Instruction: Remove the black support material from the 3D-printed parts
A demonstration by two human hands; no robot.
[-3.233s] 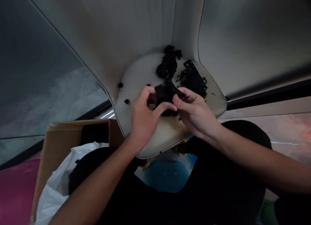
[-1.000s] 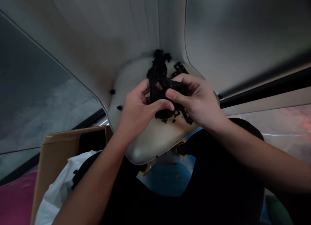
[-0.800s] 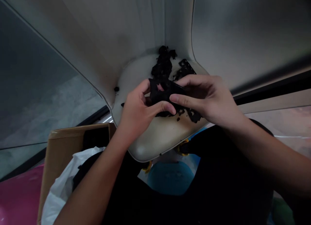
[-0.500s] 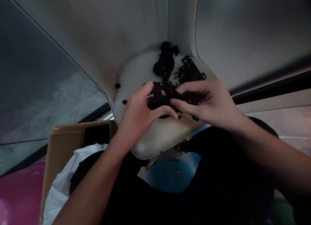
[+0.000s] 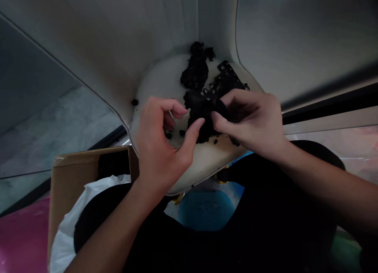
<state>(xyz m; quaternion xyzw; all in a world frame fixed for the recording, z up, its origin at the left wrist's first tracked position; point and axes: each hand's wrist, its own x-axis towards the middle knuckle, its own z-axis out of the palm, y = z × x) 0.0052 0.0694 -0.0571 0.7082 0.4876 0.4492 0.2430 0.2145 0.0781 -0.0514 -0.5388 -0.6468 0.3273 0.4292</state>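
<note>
Here we go, our right hand (image 5: 251, 125) has its fingers pinched into a black crumbly clump (image 5: 205, 117) on the pale chair seat (image 5: 156, 84); our left hand (image 5: 159, 147) hangs open just beside it, more black scraps (image 5: 196, 66) lying beyond.

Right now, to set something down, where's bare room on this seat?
The seat shell is bare left of the upper black clump, and along the front rim below the black mass. It's crowded between the left hand and right hand.

Right hand (image 5: 251, 125) pinches black crumbly clump (image 5: 203, 115) on beige chair seat (image 5: 159, 78). Left hand (image 5: 159, 143) half open just beside it, thumb near clump.
</note>
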